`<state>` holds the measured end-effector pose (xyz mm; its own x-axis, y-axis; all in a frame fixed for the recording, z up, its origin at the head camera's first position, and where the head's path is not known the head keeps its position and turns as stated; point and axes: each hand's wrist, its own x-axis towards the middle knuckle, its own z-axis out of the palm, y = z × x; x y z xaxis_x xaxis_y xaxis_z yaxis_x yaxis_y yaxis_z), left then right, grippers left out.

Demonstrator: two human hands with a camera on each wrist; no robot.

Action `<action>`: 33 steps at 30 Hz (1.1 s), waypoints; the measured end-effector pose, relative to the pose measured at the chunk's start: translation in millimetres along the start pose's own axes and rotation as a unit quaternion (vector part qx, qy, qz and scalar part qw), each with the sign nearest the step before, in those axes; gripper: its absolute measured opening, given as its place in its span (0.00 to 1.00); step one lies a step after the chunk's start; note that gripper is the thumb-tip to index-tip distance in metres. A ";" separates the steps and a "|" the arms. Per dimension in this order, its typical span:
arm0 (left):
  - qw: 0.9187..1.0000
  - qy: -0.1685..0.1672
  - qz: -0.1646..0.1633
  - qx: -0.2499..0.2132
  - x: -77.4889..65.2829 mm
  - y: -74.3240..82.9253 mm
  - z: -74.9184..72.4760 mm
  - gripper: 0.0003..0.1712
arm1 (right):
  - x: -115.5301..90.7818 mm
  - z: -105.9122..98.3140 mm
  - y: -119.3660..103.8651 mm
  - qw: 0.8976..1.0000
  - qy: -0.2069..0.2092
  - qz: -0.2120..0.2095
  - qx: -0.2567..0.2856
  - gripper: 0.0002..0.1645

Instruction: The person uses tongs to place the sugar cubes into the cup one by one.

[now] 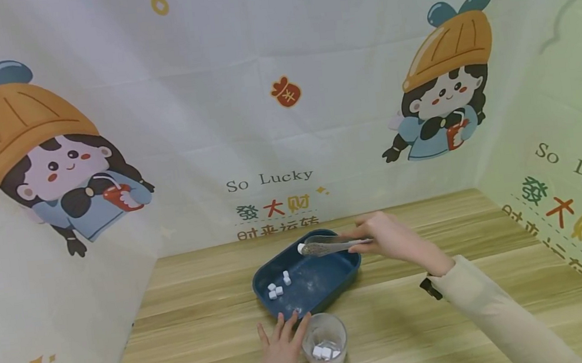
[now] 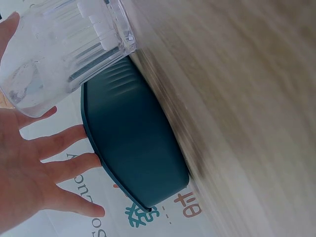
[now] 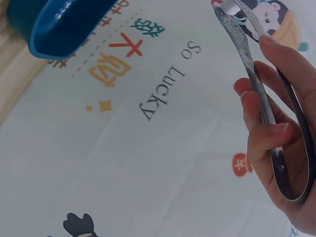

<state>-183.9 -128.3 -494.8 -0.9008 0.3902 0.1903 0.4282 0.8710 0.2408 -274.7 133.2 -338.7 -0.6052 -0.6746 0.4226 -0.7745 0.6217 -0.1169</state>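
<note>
My right hand [image 1: 390, 239] grips metal tongs [image 3: 266, 103] above the dark blue tray [image 1: 327, 275]. Between the tong tips is a small white cube [image 1: 300, 249], held over the tray's far side. Several white cubes [image 1: 279, 290] lie at the tray's left end. In front of the tray stands a clear glass [image 1: 341, 337] with several white cubes [image 1: 324, 353] at its bottom. My left hand [image 1: 283, 357] has its fingers spread, with fingertips at the tray's near rim and the thumb beside the glass; in the left wrist view the fingers [image 2: 74, 165] look straight.
The wooden tabletop [image 1: 198, 315] extends around the tray. Printed cloth walls [image 1: 341, 152] enclose it at the back, left and right. A black strap piece [image 1: 431, 289] shows at the right sleeve's cuff [image 1: 455, 276].
</note>
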 end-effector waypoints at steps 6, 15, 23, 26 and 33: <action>1.000 -0.001 0.000 0.002 -0.1 0.4 1.0 0.54 | -12.5 -10.8 -6.6 1.000 0.026 -0.008 0.001 0.17; 1.000 0.006 0.001 -0.010 -1.3 1.9 1.1 0.54 | -26.7 -25.4 -18.7 0.999 0.049 -0.024 0.005 0.17; 0.999 0.030 0.012 -0.013 -1.8 1.1 3.5 0.55 | -37.1 -30.5 -26.8 0.996 0.072 -0.049 0.024 0.17; 0.999 0.039 0.015 -0.011 -2.2 0.9 4.4 0.55 | -40.3 -31.6 -29.5 0.995 0.074 -0.057 0.021 0.17; 0.999 0.041 0.012 -0.001 -2.6 2.1 4.1 0.55 | -48.8 -32.1 -36.4 0.992 0.083 -0.091 0.001 0.17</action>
<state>-180.9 -126.3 -498.6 -0.8812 0.3862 0.2727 0.4506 0.8607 0.2372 -211.1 156.3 -326.2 -0.4174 -0.7004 0.5789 -0.8683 0.4953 -0.0268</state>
